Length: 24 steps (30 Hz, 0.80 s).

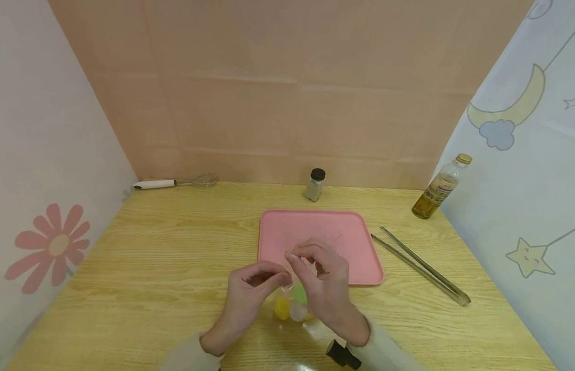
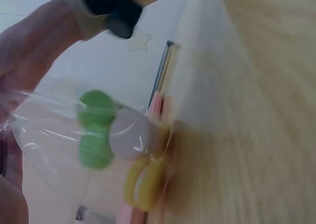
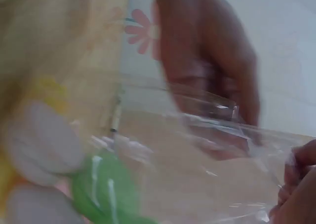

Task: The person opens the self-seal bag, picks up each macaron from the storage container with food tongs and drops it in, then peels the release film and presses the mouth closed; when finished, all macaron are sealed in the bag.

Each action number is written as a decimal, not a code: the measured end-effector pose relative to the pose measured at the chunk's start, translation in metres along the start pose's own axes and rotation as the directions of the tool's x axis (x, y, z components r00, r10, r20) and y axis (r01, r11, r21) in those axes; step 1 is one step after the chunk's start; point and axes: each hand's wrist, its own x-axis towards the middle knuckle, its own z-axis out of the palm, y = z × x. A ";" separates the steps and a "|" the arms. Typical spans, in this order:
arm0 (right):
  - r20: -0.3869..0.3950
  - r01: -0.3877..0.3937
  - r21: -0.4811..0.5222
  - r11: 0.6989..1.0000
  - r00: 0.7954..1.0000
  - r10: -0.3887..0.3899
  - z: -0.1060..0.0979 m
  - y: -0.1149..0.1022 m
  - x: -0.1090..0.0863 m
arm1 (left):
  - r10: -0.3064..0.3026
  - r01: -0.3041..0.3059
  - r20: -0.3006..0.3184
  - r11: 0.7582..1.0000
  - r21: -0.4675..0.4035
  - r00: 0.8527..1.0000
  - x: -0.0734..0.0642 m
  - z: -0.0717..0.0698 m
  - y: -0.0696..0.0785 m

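A clear plastic bag [image 2: 54,130] holds several macarons, including a green one [image 1: 299,293], a pale lilac one [image 1: 298,311] and a yellow one [image 1: 281,307]. The bag hangs low in front of the pink tray's near edge, its macarons at the bottom close over the table. With thumb and fingertips, my left hand [image 1: 250,291] pinches the upper part of the bag. Slightly higher, my right hand [image 1: 329,283] pinches the bag's top edge, the fingers curled in. In the right wrist view the film stretches between both hands.
Behind the hands lies a pink tray [image 1: 368,270]. Metal tongs [image 1: 424,268] lie right of it, with a tilted bottle of amber liquid [image 1: 438,190] farther back. A small black-capped jar [image 1: 315,184] stands behind the tray; a whisk [image 1: 176,183] lies at the back left.
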 end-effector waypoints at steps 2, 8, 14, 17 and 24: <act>-0.003 -0.009 0.007 1.000 1.000 0.009 0.000 0.000 0.002 | -0.016 0.016 -0.010 1.000 0.002 1.000 -0.001 0.002 -0.001; 0.012 -0.033 0.010 0.999 0.999 0.033 -0.004 -0.001 0.005 | 0.002 -0.002 -0.025 1.000 0.012 1.000 0.001 0.003 0.000; 0.075 0.001 -0.027 1.000 0.997 0.001 -0.012 -0.003 0.006 | 0.037 -0.036 0.004 0.999 -0.039 0.999 0.001 0.002 -0.001; 0.114 0.102 -0.131 0.986 0.990 -0.088 -0.018 -0.004 0.006 | 0.043 -0.042 0.010 0.997 -0.063 0.999 0.000 0.003 0.000; 0.198 0.285 -0.212 0.935 0.949 -0.244 -0.026 -0.002 0.008 | 0.087 -0.085 0.029 0.993 -0.076 0.996 -0.001 0.004 0.001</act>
